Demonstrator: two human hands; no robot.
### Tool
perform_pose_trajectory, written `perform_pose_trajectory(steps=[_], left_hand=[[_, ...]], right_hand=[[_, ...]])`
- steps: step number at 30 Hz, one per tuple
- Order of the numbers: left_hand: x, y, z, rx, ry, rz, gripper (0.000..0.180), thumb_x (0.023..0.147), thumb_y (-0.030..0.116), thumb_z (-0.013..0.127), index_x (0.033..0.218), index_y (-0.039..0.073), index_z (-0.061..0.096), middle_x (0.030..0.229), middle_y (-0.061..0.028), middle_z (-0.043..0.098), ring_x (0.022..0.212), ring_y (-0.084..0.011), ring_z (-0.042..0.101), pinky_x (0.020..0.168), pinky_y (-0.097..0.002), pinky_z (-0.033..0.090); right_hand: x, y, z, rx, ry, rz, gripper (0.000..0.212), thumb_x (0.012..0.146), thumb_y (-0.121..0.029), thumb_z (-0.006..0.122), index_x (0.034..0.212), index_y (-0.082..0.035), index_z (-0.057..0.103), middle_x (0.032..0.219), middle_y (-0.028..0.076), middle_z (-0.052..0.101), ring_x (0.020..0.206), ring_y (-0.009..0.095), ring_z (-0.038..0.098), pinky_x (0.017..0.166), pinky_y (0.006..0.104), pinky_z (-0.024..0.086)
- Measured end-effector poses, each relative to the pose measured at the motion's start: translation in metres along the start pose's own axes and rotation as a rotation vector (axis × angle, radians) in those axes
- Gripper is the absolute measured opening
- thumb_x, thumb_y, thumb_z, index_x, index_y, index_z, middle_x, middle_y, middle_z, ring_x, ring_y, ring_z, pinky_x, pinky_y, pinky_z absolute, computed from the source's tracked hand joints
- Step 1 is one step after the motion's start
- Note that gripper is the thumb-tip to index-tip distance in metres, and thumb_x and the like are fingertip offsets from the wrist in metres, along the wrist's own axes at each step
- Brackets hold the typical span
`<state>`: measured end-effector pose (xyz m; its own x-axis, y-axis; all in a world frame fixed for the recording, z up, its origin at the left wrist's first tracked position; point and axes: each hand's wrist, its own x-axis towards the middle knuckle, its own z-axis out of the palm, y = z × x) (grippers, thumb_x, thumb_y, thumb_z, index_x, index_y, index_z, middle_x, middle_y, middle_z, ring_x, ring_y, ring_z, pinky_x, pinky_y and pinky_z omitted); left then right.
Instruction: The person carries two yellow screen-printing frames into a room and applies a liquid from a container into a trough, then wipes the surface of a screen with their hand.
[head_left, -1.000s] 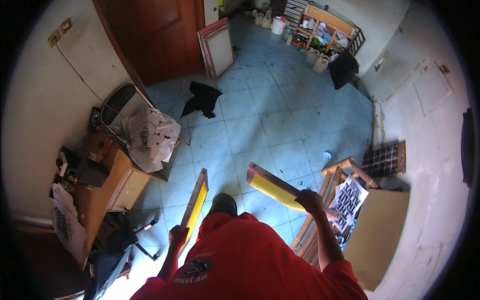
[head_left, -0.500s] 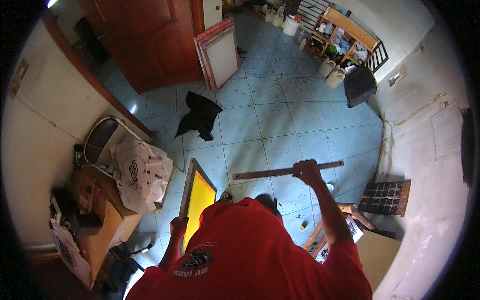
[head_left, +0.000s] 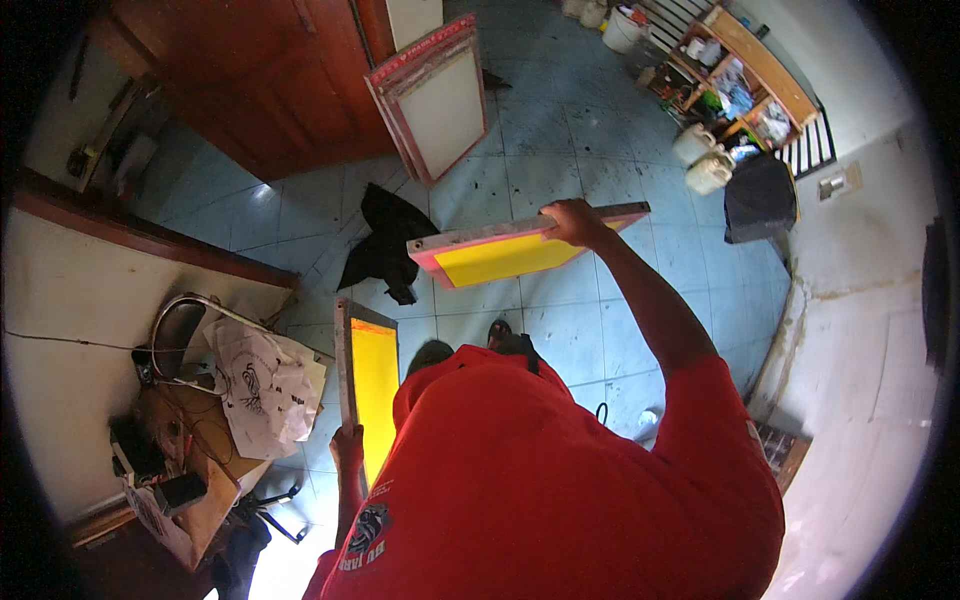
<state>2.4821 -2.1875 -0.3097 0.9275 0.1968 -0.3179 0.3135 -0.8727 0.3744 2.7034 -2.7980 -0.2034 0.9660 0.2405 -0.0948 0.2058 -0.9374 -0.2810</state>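
My right hand [head_left: 574, 223] grips the upper edge of a screen-printing frame [head_left: 500, 258] with yellow mesh and a pink-stained border, held out ahead of me above the floor and tilted. My left hand [head_left: 347, 446] is closed on the outer side bar of another yellow-mesh screen frame [head_left: 373, 370], which hangs upright at my left side. My red shirt hides its lower part. The two frames are apart. On the tiles beyond them lies a crumpled black cloth [head_left: 385, 240], close to the left end of the right-hand frame.
Several screen frames [head_left: 440, 105] lean by a brown door [head_left: 270, 90]. A cluttered wooden shelf [head_left: 765, 60], jugs [head_left: 708, 172] and a black-covered thing [head_left: 762, 198] line the far right wall. At left are a chair [head_left: 180, 335] and a desk [head_left: 215, 490] with papers and printed white fabric [head_left: 262, 390].
My right arm has swung forward, and the frame it holds now shows its yellow face rather than only its edge. My view has turned and moved forward. The left hand keeps its frame.
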Motion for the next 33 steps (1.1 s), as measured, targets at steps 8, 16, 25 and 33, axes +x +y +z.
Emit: perform_pose_trajectory(steps=[8,16,25,33], left_hand=[[0.068,0.082,0.017,0.083,0.080,-0.151,0.025,0.077,0.028,0.060,0.076,0.003,0.058,0.070,-0.0206,0.058,0.066,-0.0400,0.058,0.061,-0.0471,0.047],[0.186,0.147,0.010,-0.077,0.048,-0.239,0.032,0.074,0.031,0.063,0.079,-0.001,0.061,0.076,-0.0242,0.062,0.073,-0.0401,0.060,0.064,-0.0455,0.048],[0.235,0.246,-0.023,0.088,-0.019,-0.435,0.030,0.074,0.027,0.063,0.074,-0.003,0.059,0.068,-0.0242,0.060,0.068,-0.0409,0.060,0.060,-0.0463,0.047],[0.209,0.364,-0.025,-0.042,0.168,-0.641,0.030,0.075,0.022,0.064,0.076,-0.007,0.056,0.069,-0.0258,0.057,0.065,-0.0401,0.059,0.058,-0.0464,0.045]], right_hand=[[0.207,0.088,-0.012,-0.059,-0.086,-0.076,0.051,0.060,-0.029,0.076,0.103,-0.006,0.061,0.099,0.014,0.061,0.095,0.031,0.058,0.081,0.0415,0.045],[0.371,0.155,0.008,-0.183,-0.045,-0.190,0.038,0.062,-0.020,0.072,0.097,-0.010,0.063,0.094,0.008,0.061,0.092,0.027,0.057,0.076,0.0445,0.044],[0.541,0.217,0.027,-0.244,-0.106,-0.285,0.026,0.067,-0.014,0.067,0.093,-0.012,0.064,0.093,0.008,0.062,0.093,0.027,0.057,0.076,0.0463,0.044],[0.640,0.264,0.054,-0.274,-0.225,-0.377,0.026,0.072,-0.014,0.068,0.097,-0.013,0.063,0.089,0.006,0.060,0.093,0.025,0.057,0.081,0.0454,0.043]])
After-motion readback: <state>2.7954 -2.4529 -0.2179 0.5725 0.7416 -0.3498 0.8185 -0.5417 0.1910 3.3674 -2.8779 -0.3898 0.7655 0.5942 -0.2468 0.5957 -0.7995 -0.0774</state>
